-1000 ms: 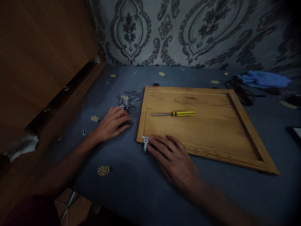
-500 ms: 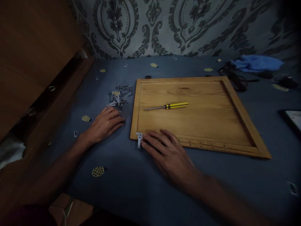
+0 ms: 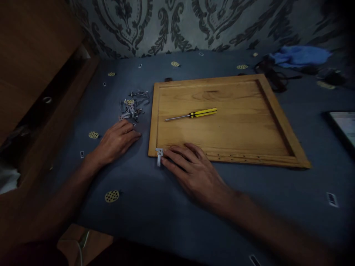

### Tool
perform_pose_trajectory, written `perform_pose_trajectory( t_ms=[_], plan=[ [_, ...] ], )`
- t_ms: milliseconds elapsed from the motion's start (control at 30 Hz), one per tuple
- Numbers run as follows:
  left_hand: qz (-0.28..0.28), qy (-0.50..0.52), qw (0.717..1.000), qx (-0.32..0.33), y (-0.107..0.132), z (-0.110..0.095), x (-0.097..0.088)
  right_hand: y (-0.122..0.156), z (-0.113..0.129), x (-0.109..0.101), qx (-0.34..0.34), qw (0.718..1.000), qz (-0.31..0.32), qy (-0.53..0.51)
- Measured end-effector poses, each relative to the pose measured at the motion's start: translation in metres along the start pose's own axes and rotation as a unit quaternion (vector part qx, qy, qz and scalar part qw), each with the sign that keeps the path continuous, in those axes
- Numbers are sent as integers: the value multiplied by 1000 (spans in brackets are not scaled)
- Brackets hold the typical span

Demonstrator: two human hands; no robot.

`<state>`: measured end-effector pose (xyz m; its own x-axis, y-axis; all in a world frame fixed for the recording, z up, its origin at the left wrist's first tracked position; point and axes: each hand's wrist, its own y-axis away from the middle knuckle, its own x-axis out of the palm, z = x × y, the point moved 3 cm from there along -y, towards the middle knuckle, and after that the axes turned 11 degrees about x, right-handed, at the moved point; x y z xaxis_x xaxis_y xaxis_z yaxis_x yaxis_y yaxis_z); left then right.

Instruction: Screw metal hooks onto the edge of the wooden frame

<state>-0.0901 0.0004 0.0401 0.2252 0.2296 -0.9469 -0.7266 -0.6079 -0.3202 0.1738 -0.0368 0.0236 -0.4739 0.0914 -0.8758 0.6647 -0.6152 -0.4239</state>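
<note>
At the near left corner of a framed wooden panel [image 3: 222, 129] sits a small grey metal bracket [image 3: 159, 152], its curved arm hanging past the edge. My right hand [image 3: 195, 171] rests palm down over the panel's near edge, thumb and finger against the bracket. Left of the panel, my left hand [image 3: 118, 140] lies on the cloth with fingers loosely bent and apart, nothing visible in it. Just beyond its fingertips is a pile of small metal fittings [image 3: 133, 107]. A yellow and black screwdriver [image 3: 203, 112] lies on the panel, tip pointing left.
Blue-grey patterned cloth [image 3: 155, 218] covers the surface. At the back right are a blue cloth [image 3: 301, 55] and a dark strap-like item [image 3: 274, 79]. A dark-edged device [image 3: 342, 127] lies at the right edge. Wooden furniture [image 3: 36, 55] borders the left; patterned wall covering stands behind.
The whole view has shifted, so everything sits slightly higher and further left. Both hands, the bracket and the screwdriver keep their places relative to the panel.
</note>
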Motion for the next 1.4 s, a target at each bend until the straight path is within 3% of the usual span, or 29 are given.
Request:
perform_pose_trajectory(
  t_ms=[300,533,867,1200,1400],
  plan=[
    [-3,26,999,-43,-4,-3,1,1,-1,0,1,1000,1,1],
    [-67,143,984,-89,-12,-15,-13,1,-1,0,-3,1000,7,-19],
    [-11,276,960,-55,-39,-50,-21,1,-3,-1,-8,1000,9,2],
    [58,280,956,-64,-45,-50,-19,0,-2,0,-8,1000,18,-8],
    [69,269,960,-43,-47,-49,-18,-1,-1,-1,-10,1000,13,19]
  ],
)
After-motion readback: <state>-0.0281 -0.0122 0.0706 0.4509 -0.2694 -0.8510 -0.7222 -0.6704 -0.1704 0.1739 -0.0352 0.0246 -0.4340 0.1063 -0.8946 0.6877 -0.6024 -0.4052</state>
